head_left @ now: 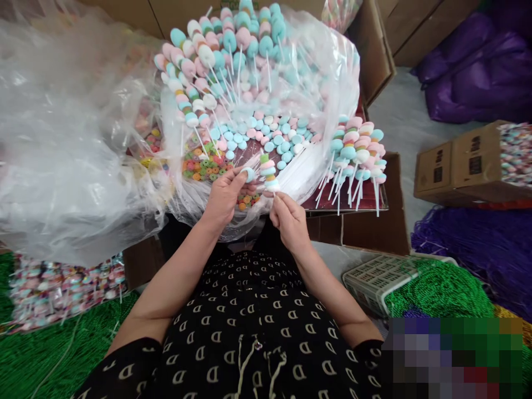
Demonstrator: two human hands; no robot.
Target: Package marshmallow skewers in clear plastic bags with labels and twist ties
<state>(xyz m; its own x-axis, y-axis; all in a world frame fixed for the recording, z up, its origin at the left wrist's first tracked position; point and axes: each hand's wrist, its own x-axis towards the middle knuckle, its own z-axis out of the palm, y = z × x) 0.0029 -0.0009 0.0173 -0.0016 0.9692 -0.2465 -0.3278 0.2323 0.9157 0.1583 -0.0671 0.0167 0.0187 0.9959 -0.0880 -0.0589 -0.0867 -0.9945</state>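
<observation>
Between the thumb and fingers of my left hand (pixel 228 191) is a pale blue marshmallow (pixel 248 175). My right hand (pixel 291 220) pinches the stick of a candy skewer (pixel 269 173), held upright just right of the marshmallow. Pink, blue, white and yellowish pieces are threaded on it, with a green ring candy at its top. Beyond my hands lie loose pink, blue and white marshmallows (pixel 276 136). Fruit-coloured ring candies (pixel 203 160) sit to the left, partly under my left hand. Beside my right hand rests a bundle of white sticks (pixel 300 170).
Finished-looking skewers (pixel 245 39) are heaped at the back, and more skewers (pixel 357 147) lie at the table's right corner. Clear plastic bags (pixel 75 122) bulge on the left. On the right floor stand a carton (pixel 461 166) and a plastic crate (pixel 366 282) with green strands.
</observation>
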